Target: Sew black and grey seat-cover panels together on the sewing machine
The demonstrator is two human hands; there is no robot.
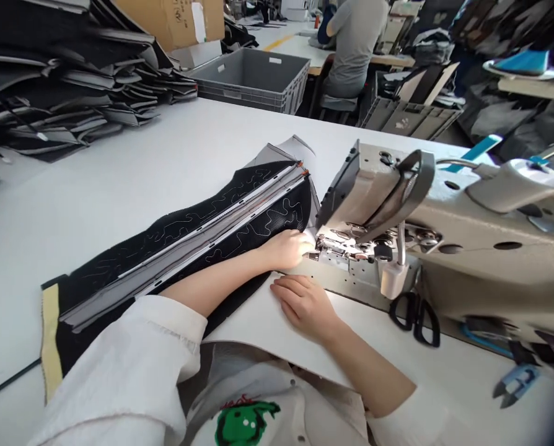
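Observation:
A sewing machine (374, 192) stands on the right, its lit presser-foot area (339, 244) in front of my hands. My left hand (287, 249) is closed, fingers bent, at the edge of a long black fabric panel (175, 226) close beside the presser foot. Wavy stitched lines, grey-white strips down the middle and a yellow band (51, 341) at the near left end mark this panel. My right hand (307, 305) rests on the white tabletop just below the machine bed. Its fingers stretch left, near the panel's edge. The left fingertips are partly lost in glare.
Black-handled scissors (415, 317) and blue thread snips (515, 383) lie right of my right hand. Stacked dark fabric pieces (72, 74) fill the back left. Behind the table are a grey crate (253, 77), a cardboard box (170, 21) and a seated person (356, 49).

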